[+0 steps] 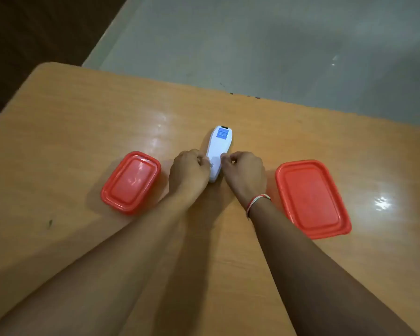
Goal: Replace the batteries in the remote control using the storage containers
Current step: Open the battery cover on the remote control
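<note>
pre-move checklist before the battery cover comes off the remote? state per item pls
1. Remote lies back-up on the table: ok.
2. Left hand and right hand both pinch its near end: ok.
3. Battery cover already open: cannot tell, fingers hide it.
4. Left container lid on, not ready to take or give batteries: not ok.
5. Right container lid on: not ok.
6. Which container holds fresh batteries: cannot tell.

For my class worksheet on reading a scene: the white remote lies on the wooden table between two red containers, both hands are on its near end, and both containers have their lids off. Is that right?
One thing is wrong. In the head view both red containers, the left container and the right container, have their lids on. The rest stands: the remote lies on the table between them, with the left hand and right hand on its near end.
</note>
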